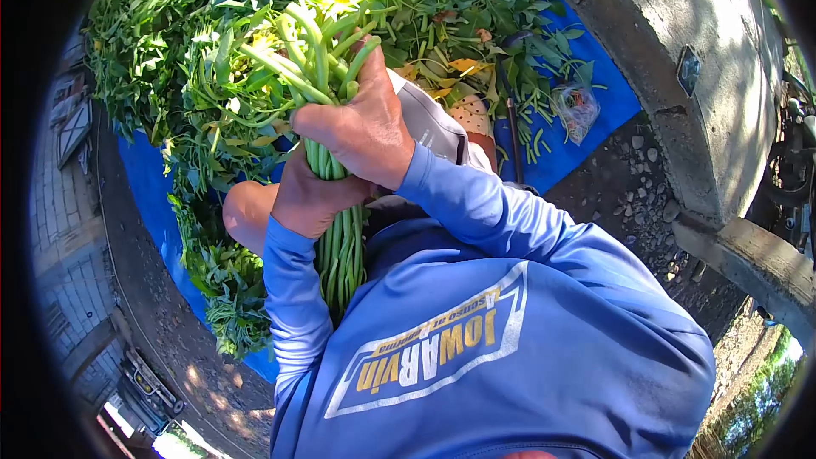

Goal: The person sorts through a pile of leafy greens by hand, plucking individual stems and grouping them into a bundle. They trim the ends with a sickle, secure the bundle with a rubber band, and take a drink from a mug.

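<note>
A thick bundle of long green vegetable stems (pixel 342 242) runs upright in front of my chest, its stem ends fanned out at the top. My left hand (pixel 313 195) is wrapped round the bundle below my other hand. Higher up, my right hand (pixel 365 129) closes round it just under the spread ends, thumb across the front. The bundle's lower end passes down beside my left sleeve. Around and beyond my hands lie heaps of leafy green stalks (pixel 140 51).
A blue tarp (pixel 608 59) lies under the greens. On its right side are a clear plastic bag (pixel 576 110) with small colourful contents, scattered cut stem pieces (pixel 534 146) and a thin dark tool (pixel 512 123). A concrete structure (pixel 705 59) stands at the right, beside gravelly ground (pixel 633 195).
</note>
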`<action>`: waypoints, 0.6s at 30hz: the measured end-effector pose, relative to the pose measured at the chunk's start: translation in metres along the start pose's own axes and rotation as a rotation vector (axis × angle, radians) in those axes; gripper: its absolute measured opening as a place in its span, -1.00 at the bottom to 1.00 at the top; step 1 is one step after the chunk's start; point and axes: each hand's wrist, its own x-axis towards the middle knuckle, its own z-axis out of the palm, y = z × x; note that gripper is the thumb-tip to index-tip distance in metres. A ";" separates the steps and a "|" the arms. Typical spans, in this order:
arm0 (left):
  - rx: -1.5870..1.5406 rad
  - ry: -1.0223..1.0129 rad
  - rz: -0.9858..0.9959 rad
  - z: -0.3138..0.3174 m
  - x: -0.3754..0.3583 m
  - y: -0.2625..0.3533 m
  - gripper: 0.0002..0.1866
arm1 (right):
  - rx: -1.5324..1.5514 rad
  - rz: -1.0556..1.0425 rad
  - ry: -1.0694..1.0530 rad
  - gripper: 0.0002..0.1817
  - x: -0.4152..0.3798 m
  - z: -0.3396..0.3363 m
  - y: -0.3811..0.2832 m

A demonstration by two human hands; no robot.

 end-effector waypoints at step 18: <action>-0.067 0.907 0.441 -0.276 -0.169 0.113 -0.55 | -1.551 0.393 0.225 -0.51 -0.036 -0.471 0.214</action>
